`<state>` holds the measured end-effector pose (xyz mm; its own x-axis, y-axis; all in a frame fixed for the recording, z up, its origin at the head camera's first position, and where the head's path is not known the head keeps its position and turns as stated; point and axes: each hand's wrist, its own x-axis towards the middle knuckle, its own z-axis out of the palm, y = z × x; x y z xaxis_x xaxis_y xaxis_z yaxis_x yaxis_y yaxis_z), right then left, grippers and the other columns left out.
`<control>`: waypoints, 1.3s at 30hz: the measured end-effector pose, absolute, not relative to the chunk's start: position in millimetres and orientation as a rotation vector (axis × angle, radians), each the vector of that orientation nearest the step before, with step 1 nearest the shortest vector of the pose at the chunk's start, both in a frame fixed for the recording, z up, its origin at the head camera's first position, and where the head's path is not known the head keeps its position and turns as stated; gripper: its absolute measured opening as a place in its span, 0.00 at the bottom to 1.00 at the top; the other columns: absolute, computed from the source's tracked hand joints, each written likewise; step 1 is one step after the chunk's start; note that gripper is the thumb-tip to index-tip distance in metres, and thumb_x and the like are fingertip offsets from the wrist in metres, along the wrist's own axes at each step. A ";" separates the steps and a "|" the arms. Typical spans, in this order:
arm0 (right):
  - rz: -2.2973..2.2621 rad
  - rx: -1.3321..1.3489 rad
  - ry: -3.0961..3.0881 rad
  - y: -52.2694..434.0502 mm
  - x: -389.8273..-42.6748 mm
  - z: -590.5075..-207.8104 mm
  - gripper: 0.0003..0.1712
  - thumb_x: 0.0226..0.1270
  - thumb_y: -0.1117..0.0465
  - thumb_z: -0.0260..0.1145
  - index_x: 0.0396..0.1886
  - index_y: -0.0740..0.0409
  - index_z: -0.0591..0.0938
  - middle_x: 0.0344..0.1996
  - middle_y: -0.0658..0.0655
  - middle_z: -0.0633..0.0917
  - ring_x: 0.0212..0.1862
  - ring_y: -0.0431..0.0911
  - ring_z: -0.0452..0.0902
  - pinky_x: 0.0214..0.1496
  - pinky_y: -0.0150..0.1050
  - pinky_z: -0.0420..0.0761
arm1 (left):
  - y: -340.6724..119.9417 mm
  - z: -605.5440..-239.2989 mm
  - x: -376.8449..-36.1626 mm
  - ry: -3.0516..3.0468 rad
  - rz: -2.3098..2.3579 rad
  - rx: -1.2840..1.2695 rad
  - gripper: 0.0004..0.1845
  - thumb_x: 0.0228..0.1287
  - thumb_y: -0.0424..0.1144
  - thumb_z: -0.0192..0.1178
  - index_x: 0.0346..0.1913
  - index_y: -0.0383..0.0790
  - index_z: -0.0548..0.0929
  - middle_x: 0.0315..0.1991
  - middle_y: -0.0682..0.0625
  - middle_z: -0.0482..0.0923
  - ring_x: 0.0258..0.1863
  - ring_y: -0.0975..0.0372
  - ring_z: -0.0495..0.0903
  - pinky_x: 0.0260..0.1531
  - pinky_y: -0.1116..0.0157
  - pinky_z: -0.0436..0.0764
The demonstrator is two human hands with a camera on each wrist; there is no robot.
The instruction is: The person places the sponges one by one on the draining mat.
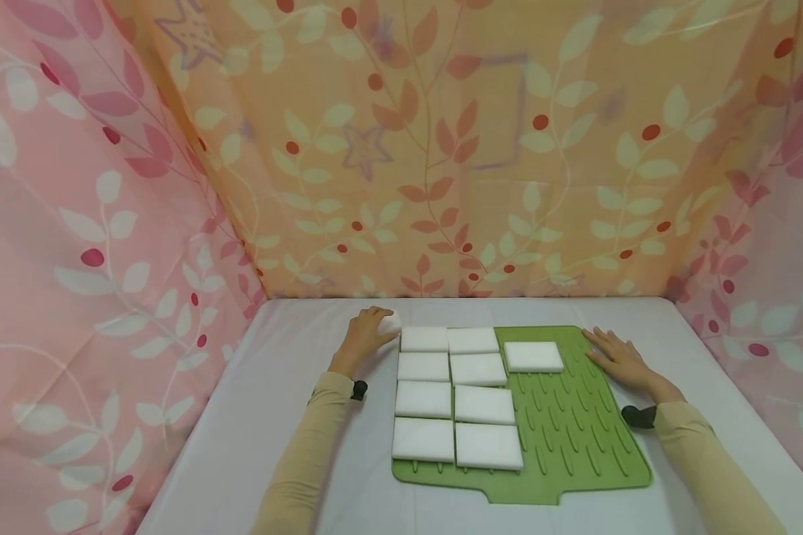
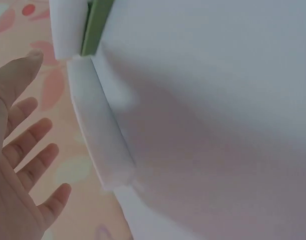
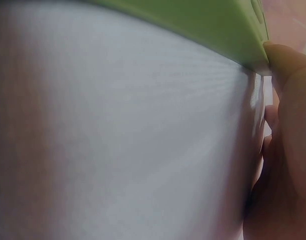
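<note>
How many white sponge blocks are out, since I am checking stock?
10: eight in two columns on the green mat's left half, one alone farther right, one under the left hand. None seems hidden.

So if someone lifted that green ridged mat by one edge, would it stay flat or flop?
The green ridged rubbery mat would probably flop: it looks thin and lies flat on the white tabletop. The white rectangular foam blocks on it would likely slide off, as they look light and loose. The right hand, resting flat on its edge, suggests the mat shifts easily.
</note>
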<state>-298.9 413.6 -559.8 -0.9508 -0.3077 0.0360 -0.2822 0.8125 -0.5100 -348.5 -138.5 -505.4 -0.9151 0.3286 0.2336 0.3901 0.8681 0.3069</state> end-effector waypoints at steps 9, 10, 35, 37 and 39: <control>-0.826 -0.487 2.961 410.6 -297.2 -556.5 0.35 0.72 0.48 0.49 0.72 0.58 0.54 0.69 0.74 0.50 0.68 0.73 0.37 0.61 0.71 0.33 | -163.5 -513.6 -354.3 -2.875 -0.520 -0.524 0.31 0.56 0.51 0.65 0.61 0.40 0.73 0.59 0.43 0.70 0.59 0.46 0.67 0.52 0.45 0.70; -0.820 -0.485 2.960 410.4 -297.1 -556.4 0.35 0.72 0.48 0.49 0.72 0.58 0.54 0.69 0.74 0.50 0.68 0.73 0.37 0.61 0.71 0.33 | -165.6 -514.7 -354.7 -2.879 -0.519 -0.521 0.32 0.56 0.50 0.65 0.61 0.40 0.72 0.60 0.42 0.69 0.59 0.46 0.67 0.52 0.45 0.70; -0.830 -0.475 2.955 412.0 -298.9 -560.8 0.35 0.72 0.48 0.49 0.72 0.58 0.54 0.69 0.73 0.50 0.68 0.72 0.36 0.61 0.70 0.32 | -197.5 -538.7 -355.3 -2.825 -0.693 -0.491 0.35 0.55 0.51 0.65 0.62 0.35 0.71 0.55 0.36 0.72 0.54 0.44 0.71 0.50 0.47 0.71; -0.820 -0.467 2.951 412.7 -299.0 -560.6 0.35 0.72 0.47 0.48 0.72 0.58 0.53 0.69 0.73 0.49 0.68 0.72 0.35 0.61 0.70 0.32 | -194.8 -533.4 -351.5 -2.854 -0.706 -0.449 0.34 0.54 0.46 0.66 0.62 0.33 0.71 0.56 0.35 0.71 0.55 0.42 0.69 0.52 0.45 0.69; -0.813 -0.463 2.951 413.3 -299.1 -560.1 0.35 0.72 0.47 0.48 0.72 0.58 0.53 0.69 0.73 0.49 0.68 0.72 0.35 0.62 0.70 0.31 | -193.4 -530.4 -349.3 -2.858 -0.681 -0.430 0.34 0.54 0.44 0.67 0.62 0.32 0.70 0.56 0.35 0.71 0.55 0.42 0.69 0.52 0.45 0.69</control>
<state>-299.1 413.3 -560.1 -0.9543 -0.2968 0.0350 -0.2729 0.8175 -0.5071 -349.3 -193.4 -530.4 -0.9437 0.2371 0.2307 0.3157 0.8539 0.4137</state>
